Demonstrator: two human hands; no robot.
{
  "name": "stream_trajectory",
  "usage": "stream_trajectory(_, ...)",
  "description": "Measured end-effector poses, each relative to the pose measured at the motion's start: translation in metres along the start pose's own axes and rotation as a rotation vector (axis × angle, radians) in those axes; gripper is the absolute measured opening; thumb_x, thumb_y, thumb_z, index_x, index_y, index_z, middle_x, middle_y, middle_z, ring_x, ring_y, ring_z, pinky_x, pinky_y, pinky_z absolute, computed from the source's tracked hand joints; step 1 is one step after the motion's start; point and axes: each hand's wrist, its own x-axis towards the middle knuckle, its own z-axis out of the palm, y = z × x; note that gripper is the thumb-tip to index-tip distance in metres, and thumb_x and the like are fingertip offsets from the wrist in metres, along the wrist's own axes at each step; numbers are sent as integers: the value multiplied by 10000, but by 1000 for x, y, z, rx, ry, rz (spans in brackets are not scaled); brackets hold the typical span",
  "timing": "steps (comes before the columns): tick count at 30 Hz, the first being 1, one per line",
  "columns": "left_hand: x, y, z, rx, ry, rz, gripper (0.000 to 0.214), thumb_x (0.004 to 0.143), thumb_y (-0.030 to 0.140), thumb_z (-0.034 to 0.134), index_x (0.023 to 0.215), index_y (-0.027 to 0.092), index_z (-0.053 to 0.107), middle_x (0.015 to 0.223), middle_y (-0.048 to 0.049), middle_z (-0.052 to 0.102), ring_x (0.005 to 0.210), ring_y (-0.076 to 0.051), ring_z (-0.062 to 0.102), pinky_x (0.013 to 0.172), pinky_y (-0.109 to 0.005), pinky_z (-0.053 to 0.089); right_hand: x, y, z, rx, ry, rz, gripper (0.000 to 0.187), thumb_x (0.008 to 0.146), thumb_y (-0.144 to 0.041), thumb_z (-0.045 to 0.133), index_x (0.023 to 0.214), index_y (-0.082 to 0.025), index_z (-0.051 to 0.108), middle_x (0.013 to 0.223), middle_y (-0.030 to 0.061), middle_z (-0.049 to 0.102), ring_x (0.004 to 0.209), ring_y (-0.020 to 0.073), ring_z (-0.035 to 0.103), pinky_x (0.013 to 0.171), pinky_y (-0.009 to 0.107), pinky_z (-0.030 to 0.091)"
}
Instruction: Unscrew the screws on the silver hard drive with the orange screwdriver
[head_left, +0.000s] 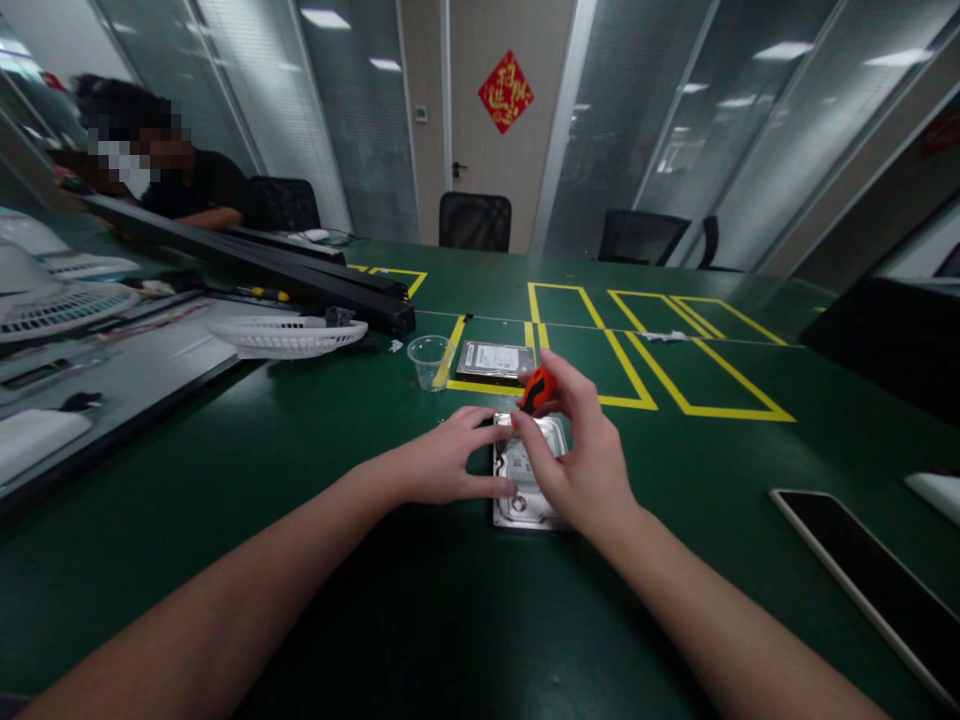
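- The right hand point(592, 455) clamps its fingers around an orange-and-black tool point(538, 390) over a silver hard drive point(525, 470).
- The left hand point(442, 460), thumb and fingers apart, touches the drive's left side.
- The drive lies on a green bench point(712, 480); beyond sit a second drive point(495, 358) and a clear cup point(430, 365).

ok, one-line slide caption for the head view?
Right hand grips an orange-and-black tool above a hard drive, left hand touching the drive; clear cup and second hard drive beyond.
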Motion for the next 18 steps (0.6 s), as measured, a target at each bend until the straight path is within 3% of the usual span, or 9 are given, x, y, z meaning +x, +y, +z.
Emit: stream_trajectory(18,2,-1,1,31,31,27,658,983,601,781,1548,297,638,1730,-146,459,1610,-429,402,1321,-651,356,0,-2,1,3,-9,15,674,1041,-189,655,1653,-339,415,1441,118,708,959,228,776,887,454,701)
